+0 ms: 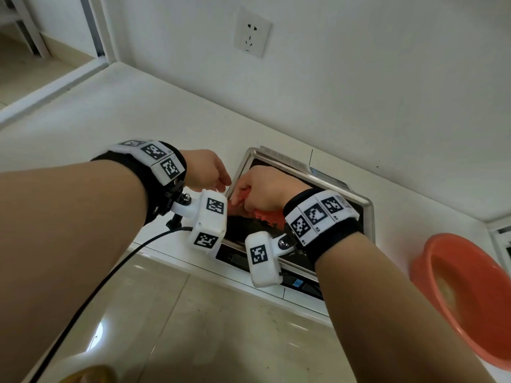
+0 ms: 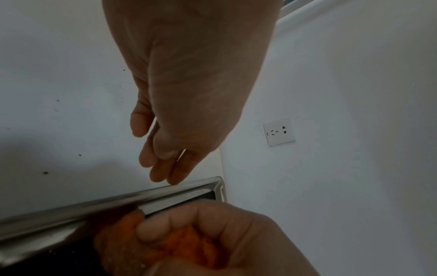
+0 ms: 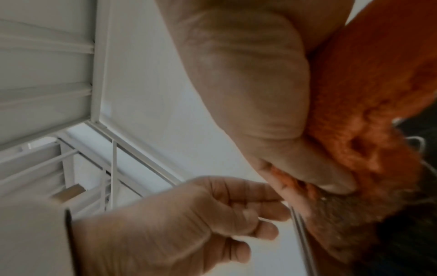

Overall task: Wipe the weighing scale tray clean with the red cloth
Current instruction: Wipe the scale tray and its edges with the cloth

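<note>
The scale's steel tray [image 1: 369, 214] lies on the white counter against the wall. My right hand [image 1: 249, 197] grips the bunched red cloth [image 1: 269, 217] and presses it onto the tray's near-left part. In the right wrist view the red cloth [image 3: 369, 104] fills my right hand [image 3: 307, 183] under the thumb. My left hand [image 1: 221, 181] sits at the tray's left edge. In the left wrist view my left hand [image 2: 165, 168] has relaxed, nearly straight fingers whose tips touch the tray rim [image 2: 94, 207], and it holds nothing. The red cloth [image 2: 184, 242] shows there too.
The scale's dark control panel [image 1: 293, 280] faces the counter's front edge. An orange basin [image 1: 464, 294] stands at the right. A black cable [image 1: 110, 275] runs from my left wrist camera. A wall socket [image 1: 251, 33] is above the scale.
</note>
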